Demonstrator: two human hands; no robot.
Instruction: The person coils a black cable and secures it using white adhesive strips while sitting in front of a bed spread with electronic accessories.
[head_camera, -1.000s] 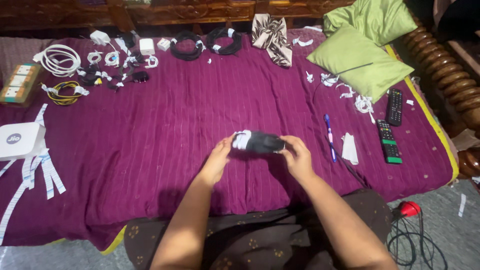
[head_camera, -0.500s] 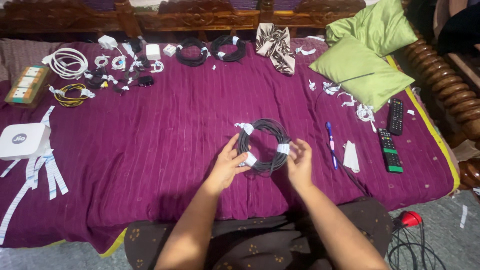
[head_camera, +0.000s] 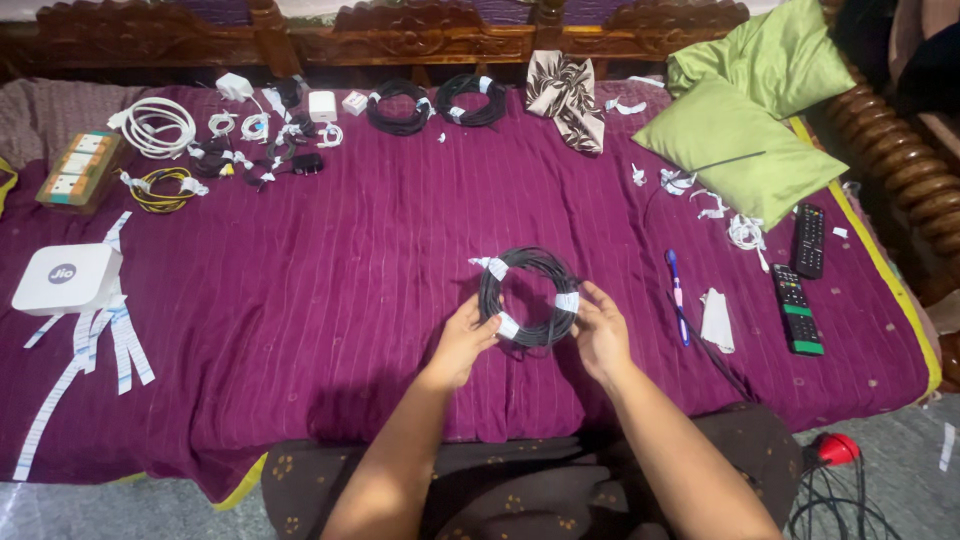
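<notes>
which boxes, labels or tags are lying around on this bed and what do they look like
White router box: left edge of the purple bedspread, flat, rounded square, round blue mark.
Cardboard pack: far left, oblong, brown with white panels.
White paper strips: below the router box, long, blue marks.
White tags: wrapped round the black cable coil held by the left hand and right hand.

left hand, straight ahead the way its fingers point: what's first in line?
The left hand already touches the black cable coil. Beyond it is bare purple bedspread, then probably the patterned cloth; depth unclear.
</notes>
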